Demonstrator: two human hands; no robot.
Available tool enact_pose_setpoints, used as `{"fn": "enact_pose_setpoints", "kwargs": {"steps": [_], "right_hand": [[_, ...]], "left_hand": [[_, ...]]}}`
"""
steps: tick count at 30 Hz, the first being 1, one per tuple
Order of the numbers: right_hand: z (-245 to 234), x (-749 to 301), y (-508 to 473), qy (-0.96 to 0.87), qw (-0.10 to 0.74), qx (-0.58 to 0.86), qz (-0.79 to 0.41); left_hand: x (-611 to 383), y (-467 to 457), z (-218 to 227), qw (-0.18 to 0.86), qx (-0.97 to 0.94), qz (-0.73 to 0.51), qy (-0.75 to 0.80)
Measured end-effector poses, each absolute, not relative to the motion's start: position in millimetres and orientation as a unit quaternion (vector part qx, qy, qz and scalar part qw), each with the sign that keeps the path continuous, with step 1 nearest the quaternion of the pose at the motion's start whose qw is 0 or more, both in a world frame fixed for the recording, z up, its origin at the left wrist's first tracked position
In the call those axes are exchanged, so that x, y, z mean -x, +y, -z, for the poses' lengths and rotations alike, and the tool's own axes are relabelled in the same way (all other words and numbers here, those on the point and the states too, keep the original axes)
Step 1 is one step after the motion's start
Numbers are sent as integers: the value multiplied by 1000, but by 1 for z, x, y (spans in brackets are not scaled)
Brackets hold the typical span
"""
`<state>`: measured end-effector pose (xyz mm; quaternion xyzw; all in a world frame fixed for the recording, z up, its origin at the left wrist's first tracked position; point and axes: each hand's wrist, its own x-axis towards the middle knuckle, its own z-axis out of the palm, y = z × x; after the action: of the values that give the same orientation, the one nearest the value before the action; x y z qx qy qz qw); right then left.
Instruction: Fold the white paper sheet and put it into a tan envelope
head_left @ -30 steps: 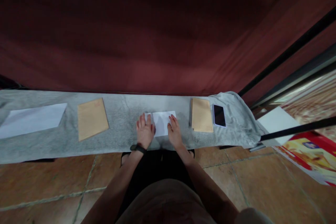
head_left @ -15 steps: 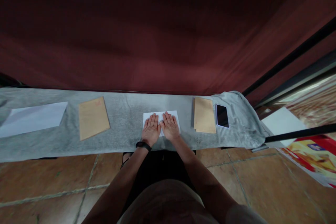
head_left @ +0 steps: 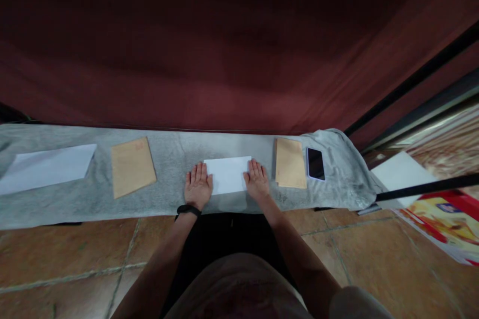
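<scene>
A white sheet of paper (head_left: 228, 175), which looks folded, lies flat on the grey cloth in front of me. My left hand (head_left: 197, 187) rests palm down over its left edge, fingers stretched out. Over the right edge lies my right hand (head_left: 257, 180), also flat with its fingers extended. The middle of the paper shows between the two hands. A dark band (head_left: 188, 210) circles my left wrist.
A brown envelope (head_left: 133, 167) lies to the left, with white paper sheets (head_left: 48, 168) beyond it. On the right are stacked brown envelopes (head_left: 291, 163) and a phone (head_left: 316, 164). The grey cloth (head_left: 168, 194) covers a narrow table before a red curtain (head_left: 209, 89).
My hands have slid apart from the middle of the paper, the left one to its left edge and the right one to its right edge, uncovering the middle.
</scene>
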<state>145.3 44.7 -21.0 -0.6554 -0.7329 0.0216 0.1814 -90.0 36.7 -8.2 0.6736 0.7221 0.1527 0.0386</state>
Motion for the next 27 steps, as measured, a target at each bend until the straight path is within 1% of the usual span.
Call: {"fn": "enact_pose_setpoints", "kwargs": {"steps": [3,6,10,12,16,22,27], "right_hand": [[21,-151,38,-724,181,665,-17],[18,-145,33,-712,193,675,-19],[10,-125,28,-748,203,631,-40],[9,-119,25,-763,195,614,-51],[11,-125,19,-776,187,601,-46],[12,-133,16,-774,193,602,-25],[15,-139,12,-766,197,612,-8]], "left_hand": [[88,32,7,14,-654,-185,733],[68,26,2,11,-687,-202,698],[28,23,1,51,-778,-172,602],[16,24,3,63,-795,-153,584],[15,32,8,65,-796,-131,587],[39,49,7,60,-780,-130,609],[61,61,4,58,-761,-104,638]]}}
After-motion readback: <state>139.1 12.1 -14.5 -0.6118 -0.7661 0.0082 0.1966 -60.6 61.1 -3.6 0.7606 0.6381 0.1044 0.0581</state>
